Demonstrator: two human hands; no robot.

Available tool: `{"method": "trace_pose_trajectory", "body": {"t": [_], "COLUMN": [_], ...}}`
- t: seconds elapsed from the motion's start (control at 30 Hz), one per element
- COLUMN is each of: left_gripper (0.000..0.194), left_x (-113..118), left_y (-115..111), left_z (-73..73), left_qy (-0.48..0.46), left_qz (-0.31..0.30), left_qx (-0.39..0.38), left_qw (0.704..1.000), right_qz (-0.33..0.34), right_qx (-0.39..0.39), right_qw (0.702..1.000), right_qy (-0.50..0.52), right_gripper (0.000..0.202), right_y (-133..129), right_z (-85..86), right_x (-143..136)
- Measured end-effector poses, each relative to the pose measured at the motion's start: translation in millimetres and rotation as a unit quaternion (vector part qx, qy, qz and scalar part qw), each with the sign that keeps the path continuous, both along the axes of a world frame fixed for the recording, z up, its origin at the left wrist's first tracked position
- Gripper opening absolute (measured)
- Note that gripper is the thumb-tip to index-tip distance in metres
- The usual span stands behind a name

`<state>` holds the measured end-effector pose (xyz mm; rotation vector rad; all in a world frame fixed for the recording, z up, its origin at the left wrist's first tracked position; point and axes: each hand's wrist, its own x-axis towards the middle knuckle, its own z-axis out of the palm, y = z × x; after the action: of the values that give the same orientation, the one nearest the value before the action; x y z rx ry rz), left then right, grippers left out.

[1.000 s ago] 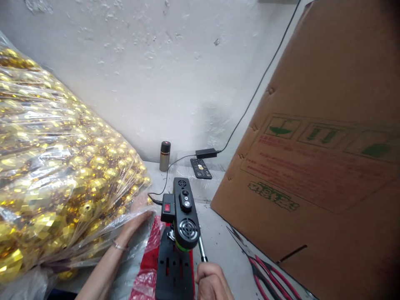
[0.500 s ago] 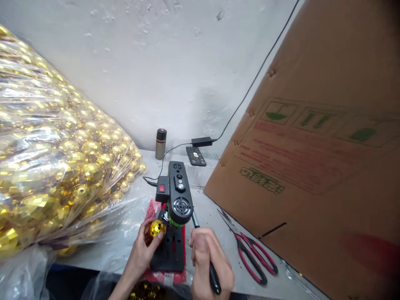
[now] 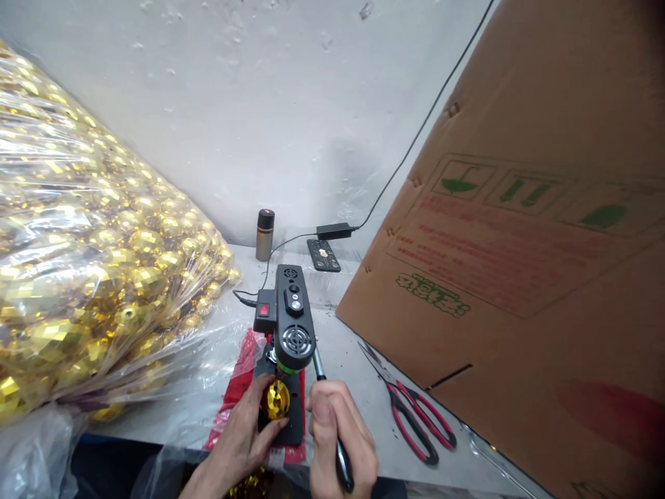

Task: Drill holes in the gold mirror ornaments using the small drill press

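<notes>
At the far left, a clear plastic bag [image 3: 77, 242] is filled with gold faceted balls. Nearer, one gold ball [image 3: 275, 400] is pinched in the fingers of the left hand [image 3: 244, 436] and held on the black base plate [image 3: 296, 416], just under the small press machine [image 3: 291, 326]. To its right, the lever handle [image 3: 340, 461] is gripped in the closed right hand [image 3: 340, 443]. Red-handled scissors [image 3: 415, 419] lie further right, before a cardboard box [image 3: 519, 242].

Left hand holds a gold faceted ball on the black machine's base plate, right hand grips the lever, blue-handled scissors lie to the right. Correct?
Not quite: the scissors have red handles, not blue, as the head view shows. The rest stands.
</notes>
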<state>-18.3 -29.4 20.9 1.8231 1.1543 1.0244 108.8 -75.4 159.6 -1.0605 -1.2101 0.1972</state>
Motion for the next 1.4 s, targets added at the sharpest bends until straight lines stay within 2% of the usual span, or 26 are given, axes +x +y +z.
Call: {"method": "trace_pose_trajectory", "body": {"t": [0.1, 0.3, 0.47, 0.67, 0.83, 1.1, 1.4], "left_gripper": [0.051, 0.042, 0.043, 0.046, 0.045, 0.041, 0.035], "left_x": [3.0, 19.2, 19.6, 17.0, 18.5, 18.3, 20.3], "left_y": [3.5, 19.8, 22.3, 22.9, 22.7, 22.6, 22.0], "left_z": [3.3, 4.6, 3.5, 0.9, -4.2, -7.9, 5.4], "left_qy": [0.013, 0.06, 0.074, 0.079, 0.08, 0.071, 0.084], "left_qz": [0.003, 0.063, 0.045, 0.03, 0.031, 0.035, 0.027], "left_qx": [-0.001, 0.026, 0.013, -0.016, -0.023, -0.011, -0.03], "left_qw": [1.0, 0.996, 0.996, 0.996, 0.996, 0.997, 0.996], "right_qz": [0.0, 0.002, -0.006, -0.04, -0.045, -0.066, -0.08], "right_qx": [-0.001, -0.006, -0.003, 0.0, 0.022, 0.037, 0.044], "right_qw": [1.0, 1.0, 1.0, 0.998, 0.998, 0.996, 0.995], "right_qy": [0.001, -0.011, -0.013, -0.038, -0.046, -0.041, -0.034], "right_gripper": [0.03, 0.031, 0.031, 0.032, 0.035, 0.037, 0.04], "right_y": [-0.7, -2.3, -3.4, -4.5, -1.2, 2.8, 4.3], "right_z": [-0.2, 1.1, -2.7, -25.6, -39.5, -42.0, -40.5], "right_x": [-0.9, 1.8, 2.0, 1.5, 2.7, -1.0, -3.9]}}
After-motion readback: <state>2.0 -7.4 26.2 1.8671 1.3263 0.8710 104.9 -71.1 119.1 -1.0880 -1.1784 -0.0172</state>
